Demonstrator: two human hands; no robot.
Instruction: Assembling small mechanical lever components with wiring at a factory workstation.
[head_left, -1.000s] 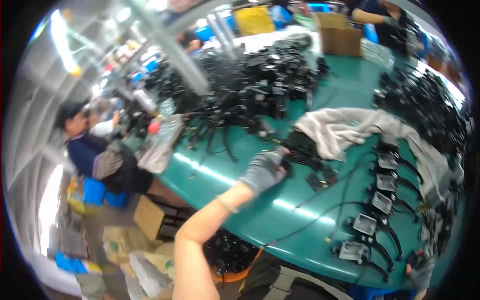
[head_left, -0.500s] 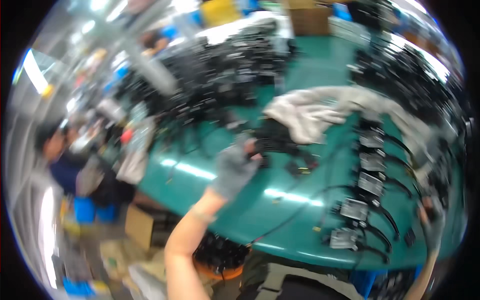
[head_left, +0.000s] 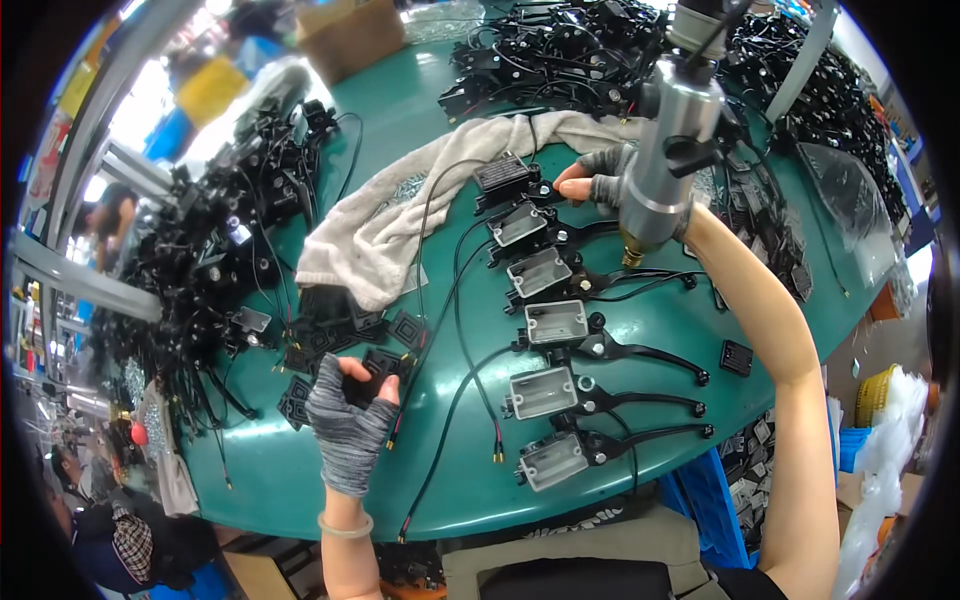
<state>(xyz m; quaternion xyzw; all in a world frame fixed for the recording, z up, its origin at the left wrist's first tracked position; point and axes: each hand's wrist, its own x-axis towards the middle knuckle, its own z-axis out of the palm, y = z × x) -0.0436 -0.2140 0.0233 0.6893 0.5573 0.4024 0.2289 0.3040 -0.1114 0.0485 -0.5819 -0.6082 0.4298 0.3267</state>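
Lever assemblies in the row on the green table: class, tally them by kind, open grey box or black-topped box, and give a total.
Open grey-boxed lever assemblies: 5
Black-topped lever assembly: 1
Total: 6

Streaky grey knit gloves (head_left: 345, 455) cover the left hand (head_left: 352, 415) and right hand (head_left: 606, 180), cut short so the fingertips show. I see a smooth, pale bangle (head_left: 346, 529) round the left wrist, bare forearms (head_left: 795, 440), and olive-grey and black clothing (head_left: 640, 545).
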